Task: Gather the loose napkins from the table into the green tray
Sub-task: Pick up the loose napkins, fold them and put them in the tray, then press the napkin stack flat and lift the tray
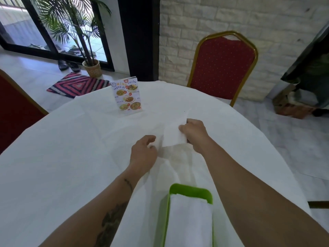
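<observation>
**Napkin in our right hand, tray waiting near us**

Far left, a red padded chair point(16, 107) edges in, and beyond it a striped pink-and-dark mat point(76, 85) lies on the pale floor beside a potted palm point(91, 67) in a woven basket. On the round table point(71, 139), draped in smooth white cloth, a glossy menu card point(127, 96) stands upright. Our left hand point(143, 153) reaches forward, palm down, fingers point(151, 139) curled loosely just over the cloth; we cannot tell whether they pinch anything. Right beside it, a flat white paper napkin point(173, 134) is lifted at a tilt, its right edge pinched between the thumb and fingers of our right hand point(195, 135). More white napkins point(175, 157) lie under it, hard to separate from the cloth. Nearer to us, between our forearms, sits the green tray point(191, 190), smooth plastic with rounded corners, holding a soft stack of white napkins point(190, 221). Behind the table, a second red chair point(223, 66) with a gold frame stands against a white brick wall point(213, 16).
</observation>
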A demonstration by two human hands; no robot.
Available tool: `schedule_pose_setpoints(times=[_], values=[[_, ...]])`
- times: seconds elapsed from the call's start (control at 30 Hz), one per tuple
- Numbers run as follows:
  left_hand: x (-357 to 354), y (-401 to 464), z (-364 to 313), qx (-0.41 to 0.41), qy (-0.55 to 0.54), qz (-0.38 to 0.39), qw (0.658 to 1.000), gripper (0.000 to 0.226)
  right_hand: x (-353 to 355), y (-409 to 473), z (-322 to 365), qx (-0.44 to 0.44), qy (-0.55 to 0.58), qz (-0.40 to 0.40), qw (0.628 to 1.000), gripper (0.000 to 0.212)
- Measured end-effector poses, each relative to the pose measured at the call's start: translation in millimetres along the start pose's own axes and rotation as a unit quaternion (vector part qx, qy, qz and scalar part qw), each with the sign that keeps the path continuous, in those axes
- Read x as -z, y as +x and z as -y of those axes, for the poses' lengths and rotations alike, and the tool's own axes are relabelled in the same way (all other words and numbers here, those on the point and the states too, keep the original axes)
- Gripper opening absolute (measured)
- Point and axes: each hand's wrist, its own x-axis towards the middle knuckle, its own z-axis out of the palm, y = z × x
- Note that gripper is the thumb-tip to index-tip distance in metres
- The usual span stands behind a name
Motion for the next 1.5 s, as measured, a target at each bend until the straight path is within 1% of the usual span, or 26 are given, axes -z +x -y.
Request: schedule_pose_setpoints(times=[0.03,0.17,0.2,0.3,0.4,0.57,0.67,0.8,0.9,1.0,1.07,1.13,1.17,1.23,1.27,1.3,1.37,1.43,1.5], values=[[3,-8,-2,0.014,-0.039,0.001,0.999,0.04,4,-11,2,0.003,0.008,0.009,1.0,0.018],[17,-41,-13,0.063,-0.186,0.019,0.98,0.032,16,-67,7,0.022,0.046,0.034,0.998,0.026],[20,-51,-16,0.065,-0.203,0.026,0.977,0.031,19,-82,7,0.025,0.055,0.036,0.998,0.026],[32,-83,-21,0.05,-0.21,0.035,0.976,0.032,29,-133,0,0.032,0.074,0.034,0.996,0.025],[42,-123,-20,0.065,-0.23,0.053,0.97,0.034,38,-184,-23,0.017,0.082,0.01,0.996,0.026],[43,-195,-2,0.052,-0.173,0.088,0.98,0.039,39,-253,-81,-0.038,0.062,-0.019,0.997,0.024],[42,-221,6,0.019,-0.111,0.097,0.989,0.045,34,-276,-103,-0.059,0.05,-0.034,0.996,0.023],[44,-243,10,-0.042,-0.031,0.088,0.995,0.046,25,-291,-111,-0.052,0.001,-0.053,0.997,0.022],[46,-249,11,-0.083,0.005,0.106,0.991,0.046,19,-294,-111,-0.042,-0.052,-0.076,0.995,0.021],[47,-250,12,-0.085,0.007,0.126,0.988,0.049,16,-295,-108,-0.024,-0.122,-0.109,0.986,0.028],[49,-249,14,-0.095,0.027,0.121,0.988,0.049,15,-297,-108,-0.016,-0.163,-0.122,0.979,0.045],[52,-248,17,-0.095,0.04,0.121,0.987,0.049,13,-299,-111,0.004,-0.22,-0.133,0.967,0.057],[54,-247,19,-0.091,0.039,0.125,0.987,0.049,12,-300,-113,0.02,-0.262,-0.141,0.955,0.059],[57,-246,23,-0.085,0.033,0.129,0.987,0.05,10,-303,-118,0.062,-0.357,-0.157,0.919,0.057],[58,-247,25,-0.094,0.034,0.127,0.987,0.049,10,-304,-120,0.091,-0.398,-0.165,0.898,0.054],[59,-247,27,-0.117,0.039,0.12,0.985,0.048,9,-305,-123,0.123,-0.431,-0.169,0.878,0.051],[57,-247,29,-0.192,0.073,0.119,0.971,0.045,7,-305,-127,0.166,-0.481,-0.153,0.847,0.05],[53,-246,31,-0.254,0.132,0.144,0.947,0.043,4,-304,-132,0.177,-0.516,-0.115,0.83,0.052],[48,-246,33,-0.279,0.2,0.169,0.924,0.043,2,-304,-140,0.174,-0.545,-0.086,0.816,0.05]])
